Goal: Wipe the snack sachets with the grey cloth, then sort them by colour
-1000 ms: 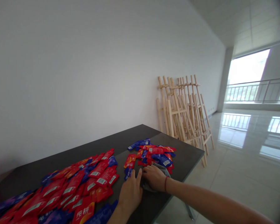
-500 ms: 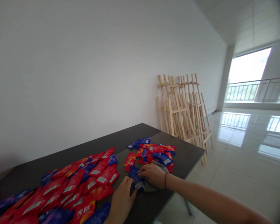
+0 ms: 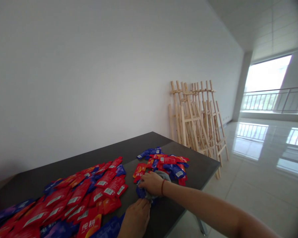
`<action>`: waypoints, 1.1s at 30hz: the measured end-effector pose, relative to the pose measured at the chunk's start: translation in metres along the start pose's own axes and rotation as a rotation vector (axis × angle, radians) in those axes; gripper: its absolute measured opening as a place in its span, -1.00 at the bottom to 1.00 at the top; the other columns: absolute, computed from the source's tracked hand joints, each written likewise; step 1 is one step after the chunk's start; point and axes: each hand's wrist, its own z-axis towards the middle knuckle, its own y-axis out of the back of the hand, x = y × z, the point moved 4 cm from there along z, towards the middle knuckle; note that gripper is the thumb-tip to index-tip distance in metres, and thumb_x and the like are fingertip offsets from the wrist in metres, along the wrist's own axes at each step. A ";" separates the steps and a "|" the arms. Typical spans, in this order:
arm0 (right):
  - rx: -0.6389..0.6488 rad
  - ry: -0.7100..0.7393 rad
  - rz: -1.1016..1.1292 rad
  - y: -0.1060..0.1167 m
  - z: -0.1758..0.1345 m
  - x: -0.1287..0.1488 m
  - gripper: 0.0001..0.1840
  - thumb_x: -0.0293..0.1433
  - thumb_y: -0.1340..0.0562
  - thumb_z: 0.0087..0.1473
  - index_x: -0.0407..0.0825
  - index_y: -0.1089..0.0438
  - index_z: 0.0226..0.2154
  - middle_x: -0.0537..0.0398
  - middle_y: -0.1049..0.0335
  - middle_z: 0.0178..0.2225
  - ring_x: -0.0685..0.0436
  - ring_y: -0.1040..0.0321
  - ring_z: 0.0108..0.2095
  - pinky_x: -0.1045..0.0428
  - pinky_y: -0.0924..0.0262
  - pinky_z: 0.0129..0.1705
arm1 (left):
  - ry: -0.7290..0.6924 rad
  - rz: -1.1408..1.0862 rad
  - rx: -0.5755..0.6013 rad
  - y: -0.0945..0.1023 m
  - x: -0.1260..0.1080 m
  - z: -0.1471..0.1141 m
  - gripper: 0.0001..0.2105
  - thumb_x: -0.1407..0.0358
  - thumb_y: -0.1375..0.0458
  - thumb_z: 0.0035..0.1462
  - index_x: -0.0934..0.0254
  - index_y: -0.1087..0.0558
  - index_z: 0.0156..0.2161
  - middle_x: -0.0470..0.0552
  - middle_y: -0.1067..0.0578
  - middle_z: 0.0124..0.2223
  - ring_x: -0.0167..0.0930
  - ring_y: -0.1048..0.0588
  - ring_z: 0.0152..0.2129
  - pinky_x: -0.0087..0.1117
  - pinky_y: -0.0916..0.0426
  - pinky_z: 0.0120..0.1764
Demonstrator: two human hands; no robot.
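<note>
A blue sachet (image 3: pixel 139 192) lies on the dark table, mostly covered by a grey cloth (image 3: pixel 167 176) and my hands. My right hand (image 3: pixel 152 183), a red cord at its wrist, is closed on the cloth and presses it over the sachet. Close below, my left hand (image 3: pixel 137 215) has its fingers closed at the sachet's near edge, against the cloth; its fingertips are partly hidden. Just beyond the hands is a smaller pile of red and blue sachets (image 3: pixel 169 160). To the left spreads a larger heap of red and blue sachets (image 3: pixel 80 193).
The dark table (image 3: pixel 136 145) stands along a white wall (image 3: pixel 89 82), with its right edge past my right arm. Several wooden easels (image 3: pixel 193 119) lean against the wall behind the table's far corner. Shiny tiled floor (image 3: pixel 250 172) extends to the right.
My right hand has moved left with the cloth, over the blue sachet, covering more of it. My left hand has shifted slightly right and nearer, its fingers now touching the cloth.
</note>
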 end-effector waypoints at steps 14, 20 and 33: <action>-0.081 0.226 0.076 0.008 -0.060 0.015 -0.68 -0.39 -0.14 0.16 0.12 -0.40 -0.03 0.12 -0.31 0.09 -0.15 -0.26 -0.06 -0.06 -0.08 -0.12 | 0.038 -0.046 -0.097 0.001 0.008 -0.002 -0.73 0.53 0.05 0.15 0.20 -0.46 -0.25 0.00 -0.52 -0.17 -0.39 -0.50 -0.25 -0.38 -0.37 -0.18; -0.064 0.366 0.123 0.012 -0.084 0.014 -0.63 -0.40 -0.17 0.09 0.19 -0.38 -0.02 0.12 -0.31 0.10 -0.13 -0.24 -0.05 -0.05 -0.04 -0.13 | 0.119 -0.076 -0.117 0.005 0.008 0.000 -0.78 0.51 0.03 0.12 0.21 -0.43 -0.31 -0.02 -0.51 -0.28 -0.38 -0.47 -0.31 -0.37 -0.33 -0.24; -0.076 0.080 0.260 0.010 -0.034 0.003 -0.74 -0.48 -0.18 -0.02 0.02 -0.44 -0.23 0.08 -0.41 -0.11 -0.14 -0.29 -0.09 -0.02 -0.12 -0.10 | 0.073 -0.065 -0.125 0.002 0.009 0.000 -0.82 0.51 -0.04 0.10 0.20 -0.43 -0.36 -0.04 -0.52 -0.31 -0.34 -0.49 -0.28 -0.32 -0.34 -0.17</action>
